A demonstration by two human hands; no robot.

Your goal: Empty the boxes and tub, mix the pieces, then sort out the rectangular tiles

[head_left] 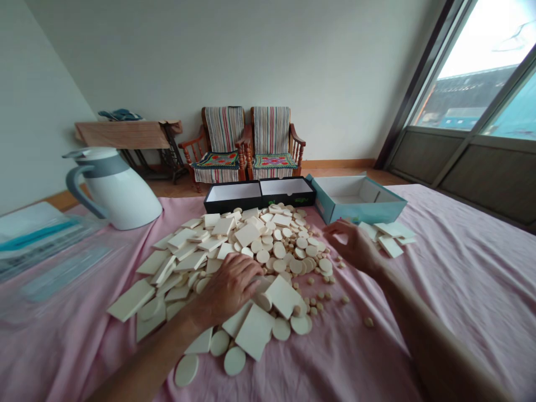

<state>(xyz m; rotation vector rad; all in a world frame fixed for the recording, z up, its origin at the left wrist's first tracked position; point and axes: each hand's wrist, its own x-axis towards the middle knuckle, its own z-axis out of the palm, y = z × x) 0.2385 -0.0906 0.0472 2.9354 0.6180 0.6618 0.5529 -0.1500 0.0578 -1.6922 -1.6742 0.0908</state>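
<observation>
Head view took in a pink cloth (444, 245) under a broad heap of pale pieces (188, 259), most of them mixed together. Behind the heap stood a blue box (377, 212), with two black trays (234, 205) to its left; the pieces in sight all lay on the cloth, outside these containers. The left hand (237, 279) rested palm down on the heap, fingers slightly bent; whether it gripped anything could not be told. The right hand (349, 243) curled at the heap's right side, before the blue box, its grip likewise unclear. Separation by shape looked only partial: a few square tiles (391, 245) lay apart on the right, while many more overlapped with round discs (234, 360) in the heap. Smallest of all, little nubs (368, 322) were scattered along its right edge, apparently not gathered yet.
</observation>
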